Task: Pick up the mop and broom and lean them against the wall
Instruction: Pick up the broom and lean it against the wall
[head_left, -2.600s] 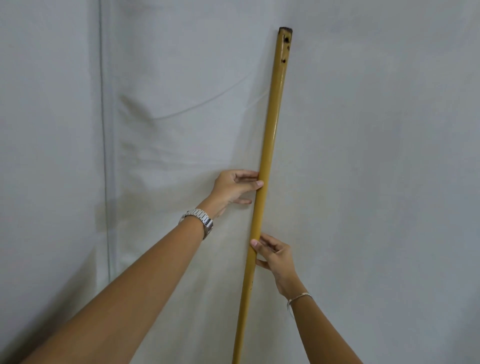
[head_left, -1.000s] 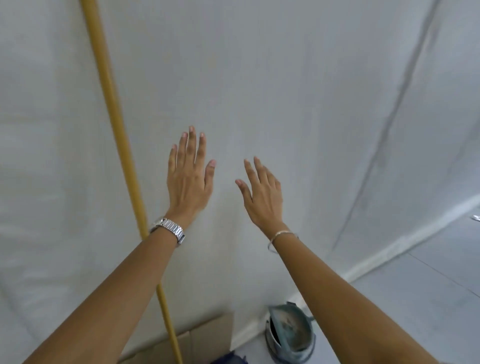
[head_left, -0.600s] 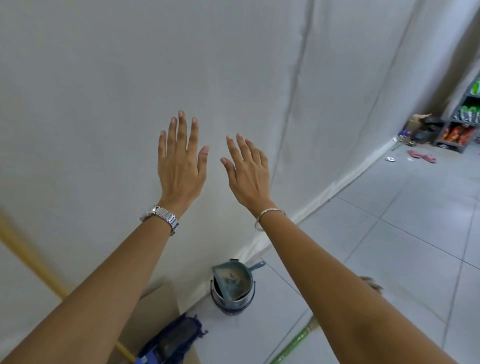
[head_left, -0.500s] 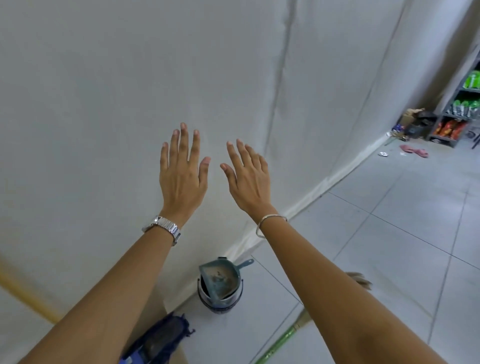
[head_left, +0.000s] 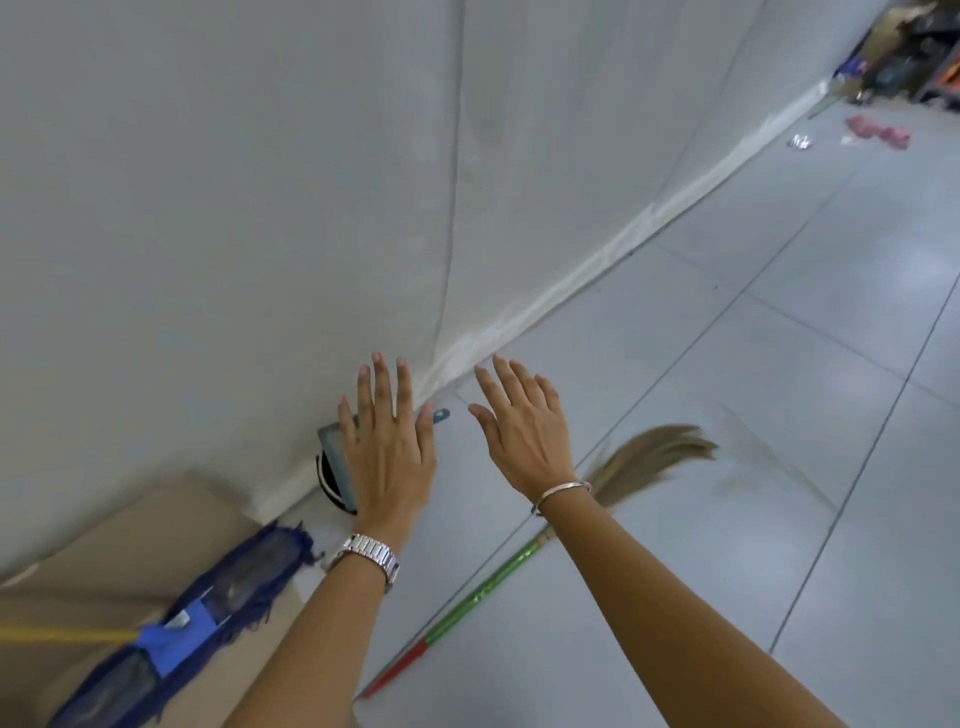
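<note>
Head view, lower centre: left hand (head_left: 387, 457) flat, fingers spread, holding nothing. Metal watch (head_left: 370, 556) on that wrist. Right hand (head_left: 524, 431) just beside it, also spread wide and empty, thin bangle (head_left: 563, 491) at the wrist. Both hands are in the air, apart from each other and touching neither tool.

Mop (head_left: 182, 618): blue fringed head at lower left, resting on flattened cardboard (head_left: 140, 535) at the foot of the wall (head_left: 234, 182). Its yellow handle (head_left: 62, 634) exits the left edge of frame; where its top end rests is out of view.

Broom (head_left: 519, 556): lying flat on the tiled floor (head_left: 753, 415), well apart from the wall. Tan bristles fan out to the right of the right wrist; green shaft with a red tip runs diagonally down-left, partly hidden under the right forearm.

Containers: one small bucket (head_left: 330, 480) stands against the wall base, mostly behind the left hand. A grey-blue dustpan (head_left: 337, 447) sits in or on it, with a handle tip showing past the fingers. Cannot tell what else is inside.

Far upper right: pink items (head_left: 878, 136) on the floor and blurred clutter.
</note>
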